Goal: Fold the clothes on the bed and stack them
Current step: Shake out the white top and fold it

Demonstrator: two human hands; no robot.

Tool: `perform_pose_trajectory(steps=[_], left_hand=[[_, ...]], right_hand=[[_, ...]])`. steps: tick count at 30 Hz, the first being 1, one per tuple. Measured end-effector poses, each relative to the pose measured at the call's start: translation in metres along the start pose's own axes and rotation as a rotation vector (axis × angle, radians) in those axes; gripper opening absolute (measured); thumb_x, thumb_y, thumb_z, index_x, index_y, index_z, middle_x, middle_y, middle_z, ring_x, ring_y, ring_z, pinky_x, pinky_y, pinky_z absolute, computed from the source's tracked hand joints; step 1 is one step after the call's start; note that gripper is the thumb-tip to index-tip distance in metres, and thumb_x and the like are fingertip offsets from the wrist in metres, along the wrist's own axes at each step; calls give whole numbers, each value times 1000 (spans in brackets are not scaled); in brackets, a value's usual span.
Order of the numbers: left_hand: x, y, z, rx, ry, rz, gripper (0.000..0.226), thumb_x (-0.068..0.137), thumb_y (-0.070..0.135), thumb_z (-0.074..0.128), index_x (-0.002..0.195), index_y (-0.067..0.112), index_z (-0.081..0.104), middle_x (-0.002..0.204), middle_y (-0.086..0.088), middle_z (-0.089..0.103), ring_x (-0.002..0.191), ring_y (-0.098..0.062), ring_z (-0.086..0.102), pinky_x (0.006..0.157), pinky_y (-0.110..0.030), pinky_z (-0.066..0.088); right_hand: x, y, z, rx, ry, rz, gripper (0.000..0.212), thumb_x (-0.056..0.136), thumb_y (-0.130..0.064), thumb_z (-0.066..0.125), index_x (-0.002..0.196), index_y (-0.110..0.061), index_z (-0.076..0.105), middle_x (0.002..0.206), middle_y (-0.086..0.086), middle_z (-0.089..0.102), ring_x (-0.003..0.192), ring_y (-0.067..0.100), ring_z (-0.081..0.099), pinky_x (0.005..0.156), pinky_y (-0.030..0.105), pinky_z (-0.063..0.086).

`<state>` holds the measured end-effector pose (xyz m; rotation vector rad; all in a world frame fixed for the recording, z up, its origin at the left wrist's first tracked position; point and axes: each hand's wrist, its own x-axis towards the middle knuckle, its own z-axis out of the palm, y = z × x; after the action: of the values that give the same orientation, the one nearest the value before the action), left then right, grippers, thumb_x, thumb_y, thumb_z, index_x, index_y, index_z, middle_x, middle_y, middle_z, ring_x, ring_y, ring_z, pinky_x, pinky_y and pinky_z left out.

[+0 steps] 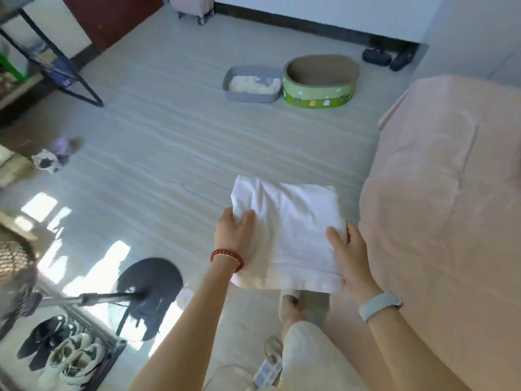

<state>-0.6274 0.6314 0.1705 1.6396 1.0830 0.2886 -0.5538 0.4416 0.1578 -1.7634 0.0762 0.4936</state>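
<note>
A folded white garment (290, 230) hangs in the air over the floor, just left of the bed (439, 210) with its pink cover. My left hand (232, 234) grips its left edge, thumb on top and fingers underneath. My right hand (348, 249) grips the right edge the same way, thumb on top. The garment is a flat, roughly square bundle, with its near edge sagging slightly. The part of the bed in view carries no other clothes.
On the floor beyond stand a grey litter tray (252, 83) and a green oval cardboard bed (320, 80). A fan's black round base (150, 280) and several shoes (62, 354) lie at the lower left. A power strip (267, 368) lies by my feet.
</note>
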Motion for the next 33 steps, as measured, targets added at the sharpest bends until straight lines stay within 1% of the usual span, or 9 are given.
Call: perform_pose_trajectory(steps=[5, 7, 9, 13, 19, 22, 26, 30, 33], left_hand=[[89, 99, 97, 16, -141, 85, 30, 85, 22, 60, 63, 15, 40, 58, 5, 40, 53, -13, 37, 46, -18, 33], [113, 130, 127, 23, -166, 128, 28, 86, 21, 60, 65, 14, 43, 60, 3, 44, 53, -12, 40, 44, -14, 33], [133, 158, 155, 44, -213, 157, 24, 87, 21, 60, 69, 11, 47, 64, 0, 47, 58, -15, 43, 53, -21, 37], [171, 213, 218, 89, -330, 228, 28, 86, 23, 60, 65, 13, 44, 62, 1, 46, 58, -15, 42, 51, -23, 34], [233, 297, 336, 165, -562, 382, 25, 87, 25, 61, 68, 13, 49, 66, 2, 52, 60, -11, 46, 54, -24, 36], [263, 335, 410, 208, -710, 425, 17, 87, 25, 60, 81, 10, 55, 72, 4, 55, 65, -11, 50, 57, -22, 38], [292, 381, 512, 332, -895, 513, 22, 87, 27, 59, 74, 11, 50, 69, 3, 52, 65, -15, 47, 56, -22, 36], [289, 411, 603, 444, -1073, 579, 29, 89, 27, 59, 67, 17, 42, 62, 6, 45, 57, -10, 41, 52, -22, 30], [261, 426, 680, 524, -1245, 617, 20, 89, 26, 59, 76, 13, 52, 68, 3, 52, 64, -17, 47, 53, -25, 33]], right_hand=[[120, -66, -45, -9, 154, -24, 11, 89, -15, 53, 86, -25, 51, 77, -2, 54, 67, 17, 51, 63, 30, 44], [155, -86, -61, -14, 210, -36, 11, 89, -15, 53, 94, -25, 51, 78, -6, 55, 66, 13, 52, 63, 29, 44], [182, -102, -76, -14, 259, -34, 13, 90, -17, 53, 100, -25, 49, 81, -9, 55, 69, 9, 53, 66, 30, 45], [230, -123, -108, 26, 400, 8, 32, 90, -19, 55, 121, -15, 48, 100, -1, 56, 87, 20, 56, 77, 34, 46], [315, -150, -162, 168, 644, 3, 27, 90, -14, 56, 116, -13, 50, 93, -4, 58, 77, 11, 56, 64, 27, 44], [361, -157, -190, 241, 753, 28, 26, 90, -17, 55, 115, -15, 49, 101, 0, 57, 82, 12, 55, 73, 30, 45], [417, -162, -223, 353, 970, 98, 31, 91, -16, 55, 121, -11, 49, 106, 2, 56, 83, 11, 54, 70, 25, 41], [448, -161, -260, 459, 1119, 183, 29, 91, -15, 54, 119, -10, 50, 96, -4, 58, 79, 7, 54, 65, 26, 42], [457, -154, -299, 549, 1258, 211, 33, 91, -12, 53, 123, -9, 48, 103, 2, 58, 83, 13, 56, 66, 26, 44]])
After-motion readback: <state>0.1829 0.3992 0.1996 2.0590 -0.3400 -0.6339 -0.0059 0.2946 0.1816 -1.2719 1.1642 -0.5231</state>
